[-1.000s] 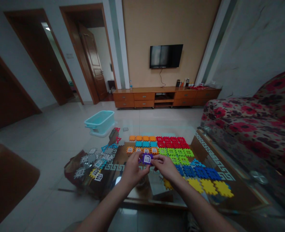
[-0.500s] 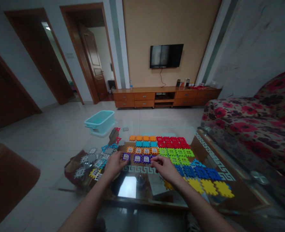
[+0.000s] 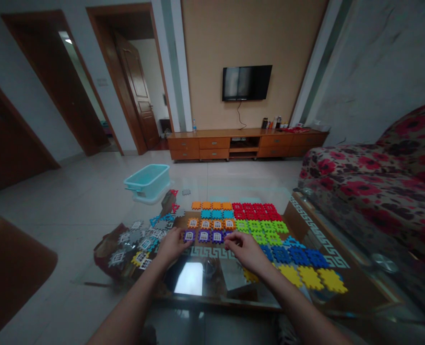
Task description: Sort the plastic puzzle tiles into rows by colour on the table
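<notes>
Both my hands rest on a glass coffee table (image 3: 234, 294) at a short row of purple window tiles (image 3: 204, 235). My left hand (image 3: 171, 246) touches the leftmost purple tile with its fingertips, fingers bent. My right hand (image 3: 244, 250) pinches at the right end of the same row. Just behind lies a row of orange window tiles (image 3: 211, 224), then blue (image 3: 218, 214) and orange plain tiles. Red (image 3: 256, 210), green (image 3: 262, 228), dark blue (image 3: 294, 255) and yellow (image 3: 313, 278) tiles spread to the right.
A loose heap of grey, white and yellow window tiles (image 3: 138, 242) lies left of my left hand. A turquoise plastic bin (image 3: 147, 181) stands at the far left of the table. A floral sofa (image 3: 378, 187) runs along the right. A wooden TV cabinet (image 3: 246, 143) stands against the far wall.
A second ago both hands held a purple tile above the table. They lowered it into the purple row, and my left hand moved to the row's left end.
</notes>
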Demonstrator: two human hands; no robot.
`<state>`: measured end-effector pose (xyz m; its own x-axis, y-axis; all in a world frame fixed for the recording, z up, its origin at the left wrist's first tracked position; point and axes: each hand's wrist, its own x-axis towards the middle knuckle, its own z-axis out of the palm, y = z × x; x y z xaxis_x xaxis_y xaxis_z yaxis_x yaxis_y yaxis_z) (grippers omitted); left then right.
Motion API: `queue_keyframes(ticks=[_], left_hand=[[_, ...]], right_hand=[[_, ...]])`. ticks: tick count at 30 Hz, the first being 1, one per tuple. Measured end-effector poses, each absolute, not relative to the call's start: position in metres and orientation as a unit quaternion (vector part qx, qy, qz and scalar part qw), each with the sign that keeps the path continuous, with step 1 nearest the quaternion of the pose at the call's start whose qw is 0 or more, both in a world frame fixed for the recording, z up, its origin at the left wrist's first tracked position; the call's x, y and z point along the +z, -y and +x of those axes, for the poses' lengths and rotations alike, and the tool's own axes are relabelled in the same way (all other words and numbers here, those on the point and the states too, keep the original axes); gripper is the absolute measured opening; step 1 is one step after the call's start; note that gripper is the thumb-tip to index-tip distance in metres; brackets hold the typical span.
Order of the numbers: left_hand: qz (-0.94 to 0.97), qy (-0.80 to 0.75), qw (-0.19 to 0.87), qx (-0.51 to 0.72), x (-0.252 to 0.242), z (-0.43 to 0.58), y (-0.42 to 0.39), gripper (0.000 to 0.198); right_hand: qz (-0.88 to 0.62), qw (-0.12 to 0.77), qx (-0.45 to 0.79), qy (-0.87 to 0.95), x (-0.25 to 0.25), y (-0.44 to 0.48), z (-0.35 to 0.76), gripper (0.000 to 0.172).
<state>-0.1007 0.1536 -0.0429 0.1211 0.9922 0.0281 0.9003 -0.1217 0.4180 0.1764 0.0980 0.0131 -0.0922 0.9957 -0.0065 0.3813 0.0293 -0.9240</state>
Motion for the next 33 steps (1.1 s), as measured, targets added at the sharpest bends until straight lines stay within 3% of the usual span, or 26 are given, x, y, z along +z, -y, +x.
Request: queue_keyframes(ticks=[33], left_hand=[[0.741,-0.644,0.133,0.138,-0.0469,-0.0980,-0.1535,0.044]], right_hand=[[-0.556,0.364,0.402,0.630,0.0093,-0.0992,0.1744,0.012]])
